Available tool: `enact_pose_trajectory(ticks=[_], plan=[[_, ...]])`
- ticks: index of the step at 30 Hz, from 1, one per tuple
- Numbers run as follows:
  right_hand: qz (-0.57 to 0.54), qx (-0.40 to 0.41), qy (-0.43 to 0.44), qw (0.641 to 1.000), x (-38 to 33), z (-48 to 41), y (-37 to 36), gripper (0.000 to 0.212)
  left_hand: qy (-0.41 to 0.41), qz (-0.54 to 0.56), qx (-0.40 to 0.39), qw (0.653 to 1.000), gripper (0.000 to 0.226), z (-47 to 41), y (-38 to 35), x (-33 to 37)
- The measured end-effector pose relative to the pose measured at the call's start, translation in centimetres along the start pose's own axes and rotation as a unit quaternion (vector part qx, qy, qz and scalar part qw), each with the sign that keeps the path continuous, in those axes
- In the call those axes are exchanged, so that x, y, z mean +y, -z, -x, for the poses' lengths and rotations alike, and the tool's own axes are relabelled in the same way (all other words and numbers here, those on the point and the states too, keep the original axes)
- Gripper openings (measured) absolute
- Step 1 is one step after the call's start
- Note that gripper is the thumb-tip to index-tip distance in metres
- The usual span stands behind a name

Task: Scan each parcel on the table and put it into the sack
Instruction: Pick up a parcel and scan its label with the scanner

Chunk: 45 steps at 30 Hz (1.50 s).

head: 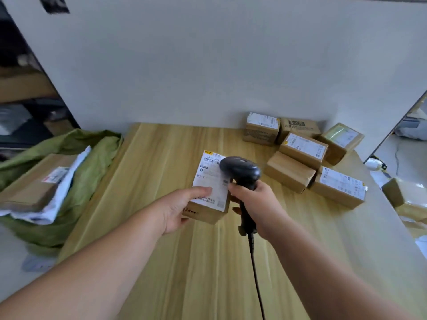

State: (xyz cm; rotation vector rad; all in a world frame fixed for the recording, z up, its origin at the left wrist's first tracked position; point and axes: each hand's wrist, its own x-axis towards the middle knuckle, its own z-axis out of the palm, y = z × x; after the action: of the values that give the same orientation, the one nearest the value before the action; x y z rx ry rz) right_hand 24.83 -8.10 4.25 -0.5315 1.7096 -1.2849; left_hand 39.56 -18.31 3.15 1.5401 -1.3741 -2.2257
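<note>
The single view sits on the person's head, facing forward and down over the wooden table [196,262]. It is close: the left hand [180,209] and right hand [258,204] meet at frame centre. The wide lens takes in the white wall [208,65] above, the green sack [92,162] at left and the stacked parcels [302,148] at right.

scanner cable [257,280] past bottom edge
</note>
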Motion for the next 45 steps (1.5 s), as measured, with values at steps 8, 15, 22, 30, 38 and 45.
enact_pose_trajectory(ticks=[8,15,22,30,38,45], plan=[[0.051,-0.075,-0.028,0.995,-5.0,2.2,-9.8,0.025,-0.078,-0.016,0.108,0.991,0.054,1.7,12.8,0.1],[0.041,-0.142,-0.070,0.987,-9.7,3.0,-20.0,0.034,-0.119,-0.009,0.169,0.978,0.066,2.7,24.8,1.3],[0.078,-0.166,-0.083,0.980,-12.0,2.8,-27.2,0.035,-0.120,-0.014,0.192,0.974,0.073,3.3,32.0,1.4],[0.104,-0.181,-0.078,0.975,-13.3,2.5,-30.9,0.036,-0.084,-0.008,0.200,0.976,0.077,3.0,36.1,1.0],[0.127,-0.187,-0.063,0.972,-14.1,2.0,-33.1,0.037,-0.082,0.001,0.217,0.973,0.085,1.7,38.2,1.3],[0.118,-0.181,-0.050,0.975,-14.3,1.4,-34.1,0.037,-0.078,-0.002,0.226,0.971,0.081,0.6,39.6,1.0]])
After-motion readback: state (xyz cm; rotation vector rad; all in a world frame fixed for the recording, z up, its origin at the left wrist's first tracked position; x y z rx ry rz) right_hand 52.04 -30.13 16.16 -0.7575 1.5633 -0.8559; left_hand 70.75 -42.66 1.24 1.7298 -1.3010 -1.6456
